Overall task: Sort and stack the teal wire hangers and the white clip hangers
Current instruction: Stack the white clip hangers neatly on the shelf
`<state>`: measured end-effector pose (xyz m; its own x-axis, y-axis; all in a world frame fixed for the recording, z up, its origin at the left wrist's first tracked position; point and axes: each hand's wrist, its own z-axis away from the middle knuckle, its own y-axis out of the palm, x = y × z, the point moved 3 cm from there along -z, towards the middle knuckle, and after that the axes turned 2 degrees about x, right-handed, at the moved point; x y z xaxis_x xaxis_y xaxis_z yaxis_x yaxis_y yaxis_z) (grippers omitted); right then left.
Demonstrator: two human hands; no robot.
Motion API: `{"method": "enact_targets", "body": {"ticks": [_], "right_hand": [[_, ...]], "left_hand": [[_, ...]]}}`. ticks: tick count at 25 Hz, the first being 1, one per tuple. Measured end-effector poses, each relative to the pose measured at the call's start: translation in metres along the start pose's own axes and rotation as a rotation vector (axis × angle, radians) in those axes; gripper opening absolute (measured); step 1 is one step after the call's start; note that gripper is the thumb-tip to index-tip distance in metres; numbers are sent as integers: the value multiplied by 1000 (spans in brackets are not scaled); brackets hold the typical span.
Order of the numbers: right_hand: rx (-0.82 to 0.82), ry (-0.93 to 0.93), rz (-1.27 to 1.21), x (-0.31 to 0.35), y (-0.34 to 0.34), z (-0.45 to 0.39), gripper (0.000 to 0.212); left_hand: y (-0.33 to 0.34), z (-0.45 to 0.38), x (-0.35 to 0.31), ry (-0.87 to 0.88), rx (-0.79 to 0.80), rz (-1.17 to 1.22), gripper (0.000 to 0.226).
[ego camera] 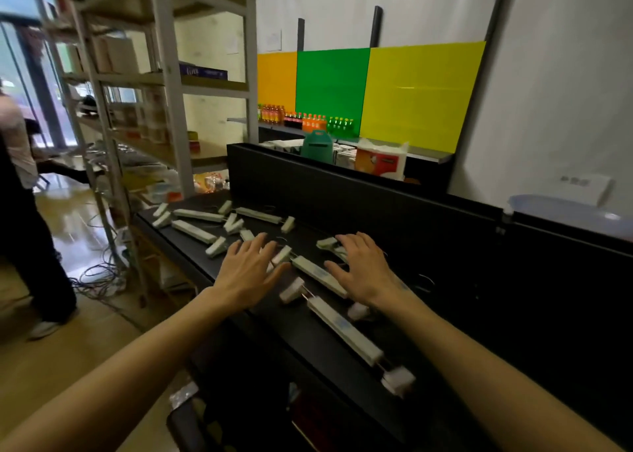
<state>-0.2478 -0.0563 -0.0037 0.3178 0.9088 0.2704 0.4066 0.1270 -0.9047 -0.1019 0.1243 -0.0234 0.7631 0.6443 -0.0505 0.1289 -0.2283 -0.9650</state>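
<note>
Several white clip hangers lie scattered along a narrow black shelf [342,359]. One hanger [318,276] lies between my hands, another [346,331] runs toward the near right with a clip [397,379] at its end. More white hangers [197,215] sit at the far left end. My left hand [248,270] hovers flat over a clip [281,255], fingers spread, holding nothing. My right hand [364,268] is spread above the right side of the middle hanger, also holding nothing. No teal wire hangers show clearly; thin dark wires are barely visible on the black surface.
A black back panel [342,191] rises behind the shelf. A metal shelving rack [164,91] stands at left. A person [24,211] stands on the floor at far left, with cables [99,276] nearby. Bottles [305,120] and coloured panels are at the back.
</note>
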Motion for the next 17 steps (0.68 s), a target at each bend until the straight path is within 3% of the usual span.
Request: {"method": "enact_targets", "body": {"ticks": [9,14,17], "right_hand": [[158,16,-57,66,80,-198,69],[264,79,-2,81,133,-256,75],[306,176,22,85,155,-278,74]], "left_hand": [[10,-129,163,-63,23,-28,52],[32,-190,241,-74,142,-44,54],[52,-224,272,42,278,5,46]]}}
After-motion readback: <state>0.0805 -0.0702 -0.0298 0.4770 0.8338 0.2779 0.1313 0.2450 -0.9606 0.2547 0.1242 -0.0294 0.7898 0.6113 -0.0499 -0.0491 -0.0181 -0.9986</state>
